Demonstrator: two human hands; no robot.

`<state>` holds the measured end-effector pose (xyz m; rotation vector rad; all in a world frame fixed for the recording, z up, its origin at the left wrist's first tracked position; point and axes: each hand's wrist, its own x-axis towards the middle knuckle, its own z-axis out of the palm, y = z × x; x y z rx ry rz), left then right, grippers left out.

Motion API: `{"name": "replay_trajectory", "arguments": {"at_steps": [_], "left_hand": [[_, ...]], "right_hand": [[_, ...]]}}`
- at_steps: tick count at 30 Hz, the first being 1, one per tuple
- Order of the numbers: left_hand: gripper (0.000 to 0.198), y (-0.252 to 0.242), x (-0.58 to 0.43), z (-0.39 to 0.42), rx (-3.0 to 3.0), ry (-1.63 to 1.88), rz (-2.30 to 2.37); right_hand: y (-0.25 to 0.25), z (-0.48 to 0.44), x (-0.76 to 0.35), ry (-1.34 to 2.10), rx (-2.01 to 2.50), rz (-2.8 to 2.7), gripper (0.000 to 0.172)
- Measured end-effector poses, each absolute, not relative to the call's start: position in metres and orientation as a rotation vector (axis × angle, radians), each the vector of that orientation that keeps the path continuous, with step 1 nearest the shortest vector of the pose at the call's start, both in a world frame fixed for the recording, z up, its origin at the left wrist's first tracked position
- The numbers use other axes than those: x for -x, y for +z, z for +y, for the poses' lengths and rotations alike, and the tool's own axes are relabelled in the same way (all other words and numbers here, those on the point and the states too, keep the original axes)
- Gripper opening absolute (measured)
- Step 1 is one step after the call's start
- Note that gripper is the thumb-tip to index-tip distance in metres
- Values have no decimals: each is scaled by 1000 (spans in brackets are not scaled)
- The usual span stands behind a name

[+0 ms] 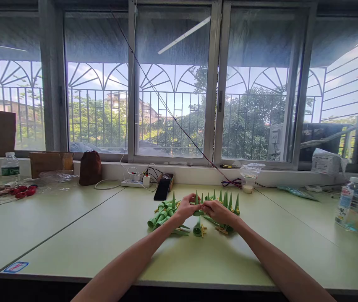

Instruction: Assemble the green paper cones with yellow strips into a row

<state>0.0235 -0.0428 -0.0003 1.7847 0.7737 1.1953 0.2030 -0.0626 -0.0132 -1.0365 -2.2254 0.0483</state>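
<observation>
My left hand (pixel 186 208) is closed around a green pointed cone (pixel 197 198), which stands upright between its fingers. Against the side of that cone, my right hand (pixel 217 211) makes a pinch; whatever its fingertips grip is hidden. Loose green cones (pixel 162 214) lie in a pile beside my left hand, with small yellow pieces among them. Behind and to the right of my right hand, several green cones (pixel 230 202) stand upright in rows. Just below the hands, one green cone (pixel 197 229) lies with its hollow end towards me, touching a yellow piece (pixel 203 230).
A phone (pixel 162 189) leans near a power strip (pixel 132 183) with cables at the back. Bottles stand at the right (pixel 350 204) and far left (pixel 10 168). A brown pouch (pixel 90 168), a cardboard box (pixel 51 163) and a bag-covered cup (pixel 248 183) line the window ledge.
</observation>
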Motion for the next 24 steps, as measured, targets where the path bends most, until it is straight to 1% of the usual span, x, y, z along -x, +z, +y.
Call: {"name": "replay_trajectory", "arguments": {"at_steps": [6,15,21,24], "left_hand": [[31,5,-23,-47,-1757,1207,850],[17,0,-21,-27,-1888,1400,1012],[13,-5,-17,-23,-2009,1353,1024],[13,-6,-17,-23,-2005,1329,1011]], "right_hand": [[-9,-65,-202,96,1054,-2192,34],[-1,-65,-208,-28,1070,-1959,43],[8,-67,-216,-85,1059,-1749,40],[8,-66,-218,-92,1065,-1722,42]]}}
